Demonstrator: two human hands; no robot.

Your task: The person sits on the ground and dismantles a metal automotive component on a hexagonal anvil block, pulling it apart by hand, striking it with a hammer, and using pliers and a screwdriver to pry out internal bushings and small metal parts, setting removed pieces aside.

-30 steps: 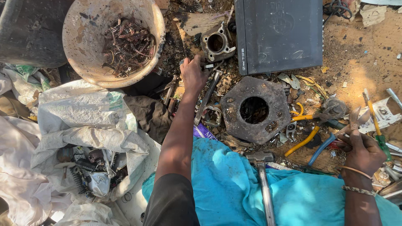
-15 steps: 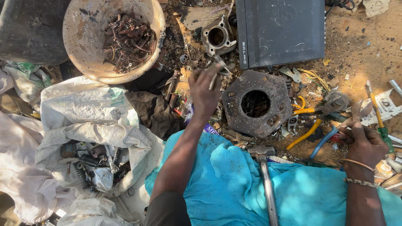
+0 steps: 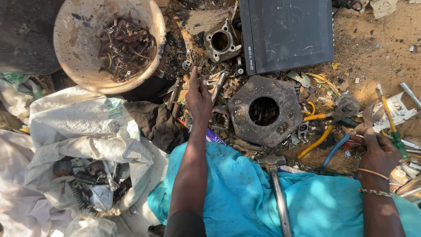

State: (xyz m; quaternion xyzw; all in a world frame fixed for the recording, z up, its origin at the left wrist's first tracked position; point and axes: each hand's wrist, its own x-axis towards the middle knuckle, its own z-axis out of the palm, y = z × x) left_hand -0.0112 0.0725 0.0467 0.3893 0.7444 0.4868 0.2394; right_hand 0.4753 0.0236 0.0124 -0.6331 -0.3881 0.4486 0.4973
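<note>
I am looking straight down at a dirt floor strewn with scrap metal. My left hand reaches forward over the pile, palm down, fingers loosely together and pointing away from me. It is not closed around anything. A long, thin metal piece lies just to the right of its fingertips, angled upward and to the right; I cannot tell whether my fingers touch it.

My right hand rests near the right edge of the scene, its fingers curled over a small dark metal part among the tools. Whether it truly grips that part I cannot tell. Just right of this hand lies a screwdriver with a yellow shaft and green handle. To its left are pliers with yellow handles, and a blue-handled tool beside them.

Between my two hands sits a heavy, rusty, six-sided metal plate with a round hole in its middle. Beyond it lies a flat black box, and left of that a small grey casting with a round bore. A worn round basin holding tangled wire bits stands at upper left. A white sack lies at left. A hammer rests on turquoise cloth close to me.
</note>
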